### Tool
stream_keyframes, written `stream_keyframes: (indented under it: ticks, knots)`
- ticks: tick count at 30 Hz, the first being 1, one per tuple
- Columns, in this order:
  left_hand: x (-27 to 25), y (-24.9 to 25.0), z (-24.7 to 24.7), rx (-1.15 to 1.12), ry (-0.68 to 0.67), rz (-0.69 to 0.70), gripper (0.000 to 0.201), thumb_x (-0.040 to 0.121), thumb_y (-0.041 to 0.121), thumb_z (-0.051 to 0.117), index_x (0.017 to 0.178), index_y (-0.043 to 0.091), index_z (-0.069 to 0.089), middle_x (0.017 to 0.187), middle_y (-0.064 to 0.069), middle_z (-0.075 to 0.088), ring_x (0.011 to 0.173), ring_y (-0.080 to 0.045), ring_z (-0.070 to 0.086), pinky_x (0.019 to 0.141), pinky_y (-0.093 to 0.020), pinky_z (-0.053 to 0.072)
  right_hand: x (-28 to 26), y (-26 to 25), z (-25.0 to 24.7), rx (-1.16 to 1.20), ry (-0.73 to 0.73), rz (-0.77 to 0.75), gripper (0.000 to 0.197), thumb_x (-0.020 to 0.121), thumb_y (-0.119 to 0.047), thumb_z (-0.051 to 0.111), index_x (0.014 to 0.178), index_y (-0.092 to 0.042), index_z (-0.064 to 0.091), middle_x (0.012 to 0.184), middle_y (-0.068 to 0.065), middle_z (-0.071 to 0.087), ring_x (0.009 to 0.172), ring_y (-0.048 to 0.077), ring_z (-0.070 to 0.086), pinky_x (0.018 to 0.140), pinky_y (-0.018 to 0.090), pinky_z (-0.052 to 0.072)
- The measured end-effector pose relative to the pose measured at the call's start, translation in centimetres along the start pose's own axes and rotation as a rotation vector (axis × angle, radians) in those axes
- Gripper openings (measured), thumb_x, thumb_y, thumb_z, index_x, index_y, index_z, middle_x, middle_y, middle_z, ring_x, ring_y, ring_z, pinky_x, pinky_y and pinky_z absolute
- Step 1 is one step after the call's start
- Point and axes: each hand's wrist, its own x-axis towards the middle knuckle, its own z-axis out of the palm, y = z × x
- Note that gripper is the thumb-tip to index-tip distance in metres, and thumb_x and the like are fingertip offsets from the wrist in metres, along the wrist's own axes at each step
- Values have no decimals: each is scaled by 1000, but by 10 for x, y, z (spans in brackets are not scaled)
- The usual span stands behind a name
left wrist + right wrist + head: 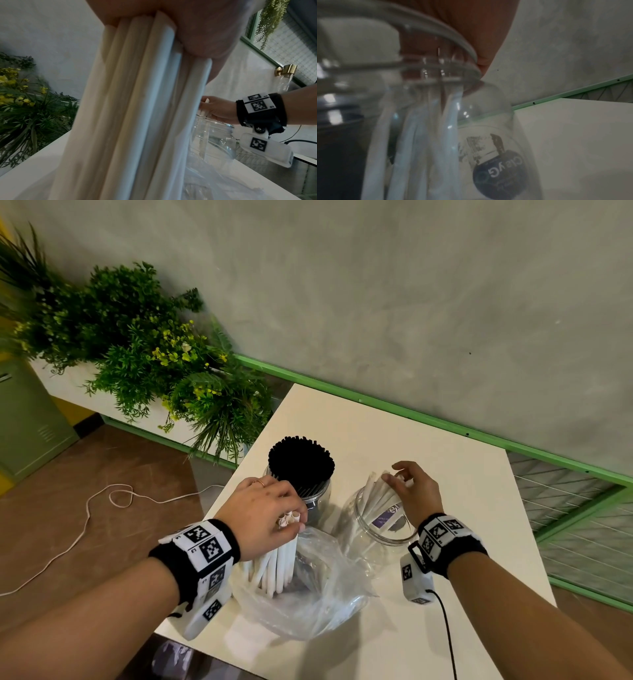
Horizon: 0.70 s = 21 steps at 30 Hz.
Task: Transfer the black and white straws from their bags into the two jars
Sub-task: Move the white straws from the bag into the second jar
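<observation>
My left hand (270, 511) grips the tops of a bundle of white straws (277, 563) that stands in a crumpled clear plastic bag (308, 597); the same straws (137, 108) fill the left wrist view. A glass jar (318, 505) behind that hand is packed with black straws (300, 463). To the right stands a second clear jar (380, 525) with a few white straws (375, 494) leaning in it. My right hand (409, 491) holds their upper ends above the jar's rim. Seen through the glass in the right wrist view, the jar (488, 121) and straws (419, 148) are blurred.
The white table (428, 440) stands against a grey wall with a green rail (445, 422). Green plants (147, 344) fill the left. A white cord (85, 508) lies on the brown floor. A black cable (448, 631) trails from my right wrist.
</observation>
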Motion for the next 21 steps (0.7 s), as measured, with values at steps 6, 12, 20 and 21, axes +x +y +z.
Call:
stream_keyframes:
  ticks: [6,12,20,21]
  knots:
    - [-1,0,0,2,-7,0,24,82,56,42,89,42,60,94,20,55,88,-9,52,84,-36,40,11,-6,-2,-105,-35,-84,13,89,-31,65,93,-19,62,95,2,60,87,19,54,58,26,44]
    - [-3,1,-1,5,0,4,22,82,55,44,89,42,60,94,20,55,85,-8,51,83,-36,42,13,8,-1,-177,-13,-108,28,94,-38,55,109,-15,60,95,2,58,87,22,56,82,37,47]
    - [-3,1,-2,1,0,13,25,82,56,43,93,43,61,95,20,55,87,-7,50,85,-39,43,1,-1,-15,-247,155,-359,27,96,-18,54,122,-11,56,113,6,56,106,24,47,92,32,37]
    - [-2,0,-3,6,-8,15,29,83,60,41,96,43,61,96,20,55,89,-8,51,86,-39,43,-6,-10,-16,-226,181,-395,27,95,-18,55,122,-11,55,113,4,56,106,22,45,92,28,35]
